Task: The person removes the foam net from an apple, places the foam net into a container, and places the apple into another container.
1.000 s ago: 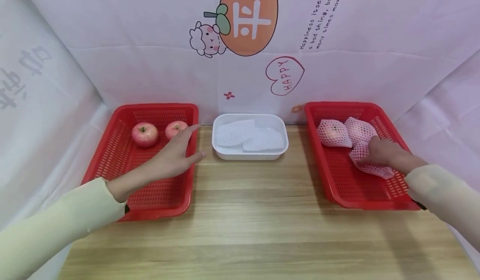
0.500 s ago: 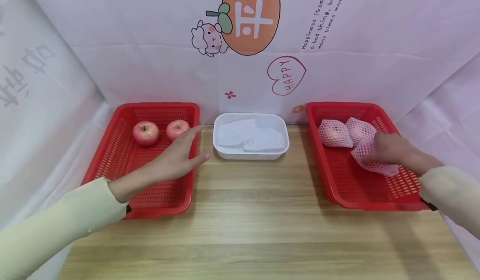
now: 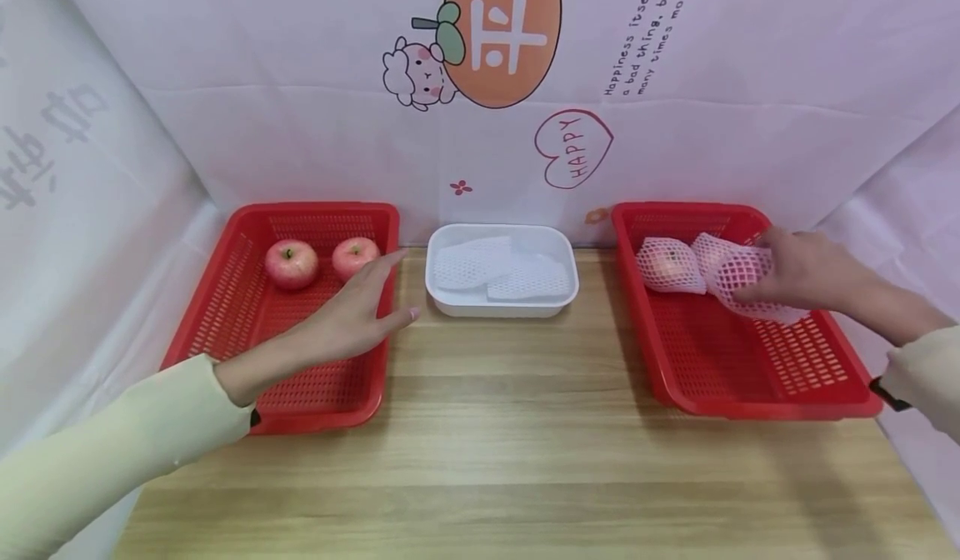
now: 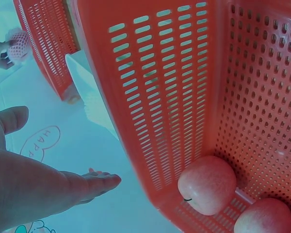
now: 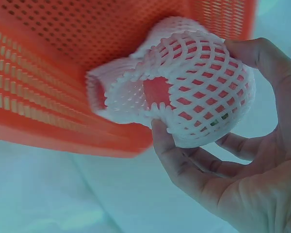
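Note:
My right hand (image 3: 813, 272) grips an apple in a white foam net (image 5: 203, 92) over the right red basket (image 3: 651, 352). Its thumb and fingertips press on the net's sides, and the net's loose end droops open. Two more netted apples, the left one (image 3: 669, 264) and the right one (image 3: 711, 252), lie at that basket's back; the held one partly overlaps the right one in the head view. My left hand (image 3: 345, 318) hovers over the inner side of the left red basket (image 3: 322, 422), fingers extended, holding nothing. Two bare apples (image 3: 292, 264) sit at that basket's back.
Between the baskets stands a white tray (image 3: 501, 310) with flat foam nets (image 3: 468, 265) in it. A wooden table (image 3: 510, 443) carries everything. Printed white cloth (image 3: 322, 143) walls in the back and sides.
The right hand has raised the netted apple and drawn it back to the right, away from where it lay low in the basket. The left hand stays where it was.

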The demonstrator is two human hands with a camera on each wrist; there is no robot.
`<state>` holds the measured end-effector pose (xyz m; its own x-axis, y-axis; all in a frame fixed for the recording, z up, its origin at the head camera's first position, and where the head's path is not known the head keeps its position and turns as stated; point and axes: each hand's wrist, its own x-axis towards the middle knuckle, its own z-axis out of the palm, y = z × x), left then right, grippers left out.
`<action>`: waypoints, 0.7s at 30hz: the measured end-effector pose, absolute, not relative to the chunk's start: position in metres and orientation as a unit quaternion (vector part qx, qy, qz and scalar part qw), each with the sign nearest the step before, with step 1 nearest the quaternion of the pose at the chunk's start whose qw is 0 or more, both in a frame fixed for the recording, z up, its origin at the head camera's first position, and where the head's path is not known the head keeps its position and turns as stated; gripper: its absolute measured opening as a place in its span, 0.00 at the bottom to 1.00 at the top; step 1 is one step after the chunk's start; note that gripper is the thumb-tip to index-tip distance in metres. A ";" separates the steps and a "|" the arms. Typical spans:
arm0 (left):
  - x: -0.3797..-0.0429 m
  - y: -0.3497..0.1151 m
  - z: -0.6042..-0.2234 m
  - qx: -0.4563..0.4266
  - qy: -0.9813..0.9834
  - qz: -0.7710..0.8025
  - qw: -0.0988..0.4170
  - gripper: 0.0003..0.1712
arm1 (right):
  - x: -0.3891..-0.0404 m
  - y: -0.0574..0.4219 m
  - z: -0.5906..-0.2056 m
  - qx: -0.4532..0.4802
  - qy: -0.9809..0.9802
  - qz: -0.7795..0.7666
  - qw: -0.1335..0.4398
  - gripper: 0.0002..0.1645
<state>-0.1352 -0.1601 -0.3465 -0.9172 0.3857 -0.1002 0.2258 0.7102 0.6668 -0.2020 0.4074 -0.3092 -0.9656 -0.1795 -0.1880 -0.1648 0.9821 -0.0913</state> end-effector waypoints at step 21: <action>-0.126 -0.154 -0.341 0.201 0.914 0.340 0.094 0.47 | -0.169 0.279 -0.273 -0.208 0.976 -0.050 0.043 0.55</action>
